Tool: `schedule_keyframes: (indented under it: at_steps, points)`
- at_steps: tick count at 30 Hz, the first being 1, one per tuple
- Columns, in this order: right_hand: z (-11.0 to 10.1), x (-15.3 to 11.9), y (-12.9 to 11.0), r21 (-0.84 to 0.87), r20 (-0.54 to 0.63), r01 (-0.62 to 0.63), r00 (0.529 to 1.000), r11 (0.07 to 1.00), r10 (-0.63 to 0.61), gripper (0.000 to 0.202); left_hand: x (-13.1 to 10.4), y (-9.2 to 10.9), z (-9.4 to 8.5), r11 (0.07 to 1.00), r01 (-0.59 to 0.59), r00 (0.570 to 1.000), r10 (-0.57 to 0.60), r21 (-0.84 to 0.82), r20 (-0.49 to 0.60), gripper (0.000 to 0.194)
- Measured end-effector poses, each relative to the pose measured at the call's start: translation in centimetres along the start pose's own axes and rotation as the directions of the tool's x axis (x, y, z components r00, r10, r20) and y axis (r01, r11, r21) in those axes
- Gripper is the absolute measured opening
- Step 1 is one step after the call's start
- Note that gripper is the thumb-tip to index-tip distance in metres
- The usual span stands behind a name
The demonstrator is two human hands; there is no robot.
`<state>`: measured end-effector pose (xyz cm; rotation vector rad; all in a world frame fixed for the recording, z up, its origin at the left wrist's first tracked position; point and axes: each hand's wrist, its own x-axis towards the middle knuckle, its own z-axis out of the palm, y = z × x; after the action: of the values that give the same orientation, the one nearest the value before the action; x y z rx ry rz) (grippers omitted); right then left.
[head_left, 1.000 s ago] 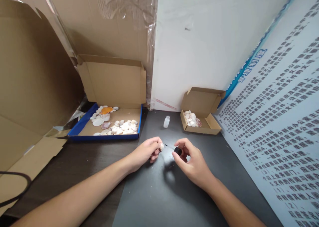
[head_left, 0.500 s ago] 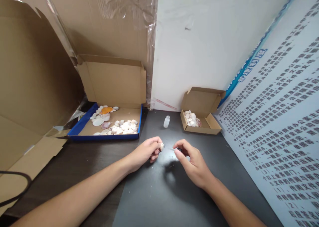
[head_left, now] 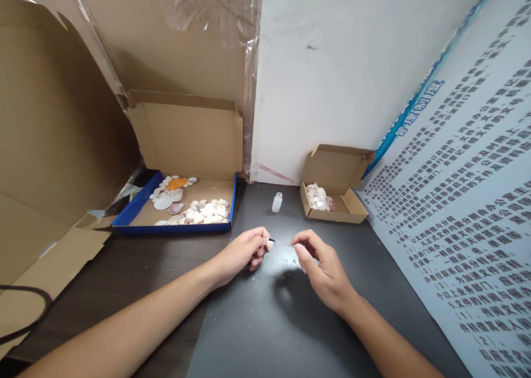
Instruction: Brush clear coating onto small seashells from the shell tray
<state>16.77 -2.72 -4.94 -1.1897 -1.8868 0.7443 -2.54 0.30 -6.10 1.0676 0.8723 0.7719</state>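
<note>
My left hand [head_left: 252, 247] pinches a small pale seashell [head_left: 269, 246] between thumb and fingertips. A thin brush [head_left: 284, 243] with a dark tip and a pale, nearly see-through stem runs from the shell to my right hand [head_left: 319, 261]. The fingers of that hand close on the brush's far end, which is mostly hidden. Its dark tip is at the shell's upper edge; whether it touches is hard to tell. Beyond both hands stands a small uncapped bottle [head_left: 276, 203] with whitish contents, upright on the dark grey mat [head_left: 249, 334].
At the left, a blue-edged cardboard box [head_left: 174, 229] holds many shells [head_left: 209, 212], with its lid raised. A smaller open box [head_left: 332, 216] with shells [head_left: 318, 197] is at the back right. A white wall panel [head_left: 323, 79] and a printed board [head_left: 468, 201] bound the table. Small crumbs dot the mat.
My right hand has shifted slightly right and turned a little. The brush's dark tip now shows at the upper edge of the shell. My left hand has barely moved.
</note>
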Motion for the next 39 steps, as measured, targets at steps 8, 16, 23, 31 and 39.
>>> schedule_keyframes:
  at_steps: [8,16,23,31,39]
  points:
    - [-0.01,-0.06,0.06,0.024,0.032,0.026,0.999,0.999,-0.027,0.016,-0.09,0.27,0.15,1.0,0.023,1.0,-0.023,-0.01,-0.013,0.01]
    - [-0.06,-0.05,0.01,-0.012,-0.01,0.032,0.999,0.999,-0.032,0.009,-0.02,0.05,0.03,1.0,-0.012,1.0,0.012,-0.012,0.001,0.01]
    - [0.08,-0.02,-0.01,0.025,-0.003,-0.005,1.0,1.0,0.005,0.01,0.08,-0.15,-0.13,0.999,-0.051,0.999,0.051,0.0,-0.007,0.018]
    - [0.1,-0.13,0.02,0.037,-0.005,0.012,1.0,0.999,-0.011,0.009,0.1,-0.23,-0.25,0.994,-0.104,0.994,0.105,-0.032,0.024,0.025]
    - [0.09,-0.21,0.14,0.052,-0.025,0.026,0.999,0.998,-0.024,0.009,-0.08,0.03,-0.18,0.996,-0.088,0.996,0.088,-0.028,0.024,0.026]
